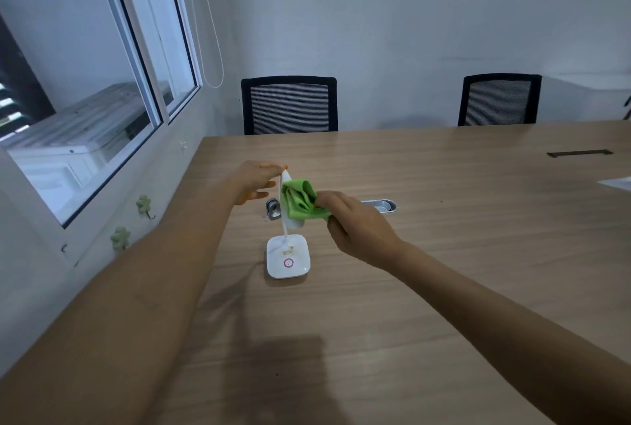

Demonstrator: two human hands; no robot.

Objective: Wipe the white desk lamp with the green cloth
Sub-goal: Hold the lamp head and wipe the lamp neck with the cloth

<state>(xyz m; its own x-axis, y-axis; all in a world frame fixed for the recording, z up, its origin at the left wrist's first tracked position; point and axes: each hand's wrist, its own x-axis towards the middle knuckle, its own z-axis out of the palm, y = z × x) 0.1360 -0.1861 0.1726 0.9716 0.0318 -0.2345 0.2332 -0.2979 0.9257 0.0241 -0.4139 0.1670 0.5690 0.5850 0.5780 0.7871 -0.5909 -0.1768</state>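
Observation:
The white desk lamp [288, 259] stands on the wooden table [444, 254]; its square base carries a pink ring and some yellowish crumbs. A thin neck rises from the base to the lamp head, which is mostly hidden. My left hand [254, 182] pinches the top of the lamp head between thumb and fingers. The bunched green cloth [300, 199] is pressed against the lamp head, and my right hand [355, 228] grips it from the right.
Behind the lamp lie a small grey metal clip-like object [273, 210] and a silver cable grommet [382, 205]. Two black mesh chairs [289, 105] [499, 100] stand at the table's far edge. A window [88, 90] and wall run along the left.

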